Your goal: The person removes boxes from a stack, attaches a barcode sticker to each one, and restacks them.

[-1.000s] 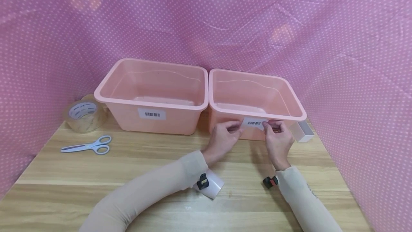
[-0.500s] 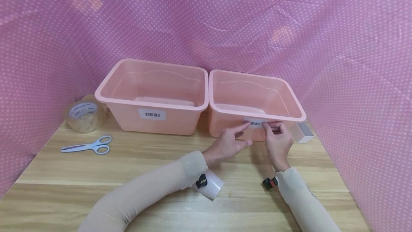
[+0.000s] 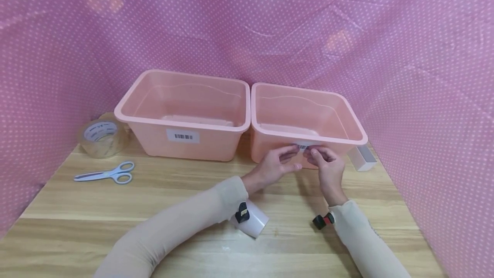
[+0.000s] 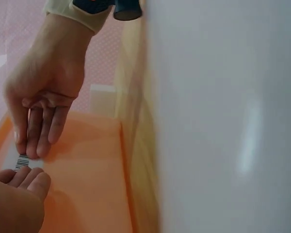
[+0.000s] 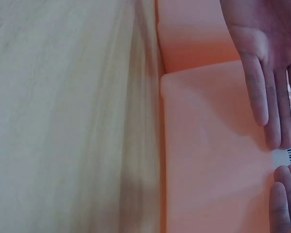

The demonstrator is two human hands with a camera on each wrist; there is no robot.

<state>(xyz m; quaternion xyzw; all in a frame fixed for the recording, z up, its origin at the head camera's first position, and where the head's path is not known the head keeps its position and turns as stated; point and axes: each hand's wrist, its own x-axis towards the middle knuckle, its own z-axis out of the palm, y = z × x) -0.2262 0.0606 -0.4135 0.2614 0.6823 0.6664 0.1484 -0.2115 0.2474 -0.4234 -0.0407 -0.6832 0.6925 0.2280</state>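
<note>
A white barcode label (image 3: 302, 146) lies on the front wall of the right-hand pink bin (image 3: 266, 146), just under its rim. My left hand (image 3: 271, 167) presses the label's left part with extended fingers. From the other side, my right hand (image 3: 330, 174) touches the label's right part, its fingers fairly straight in the left wrist view. Between both sets of fingertips, part of the barcode stays visible; the label's ends are covered. The right wrist view shows the left hand (image 5: 269, 63) flat against the bin, near the label (image 5: 281, 158).
Left of it stands a second pink bin (image 3: 154, 140) with its own barcode label (image 3: 183, 136). Clear tape rolls (image 3: 102, 145) and blue scissors (image 3: 104, 176) lie at left. A white roll (image 3: 252, 222) sits under the left wrist; a white box (image 3: 362, 158) stands at right.
The left fingers have moved right, from the label's left edge onto its face, and straightened. The right hand has let go of the right edge and slid left onto the label.
</note>
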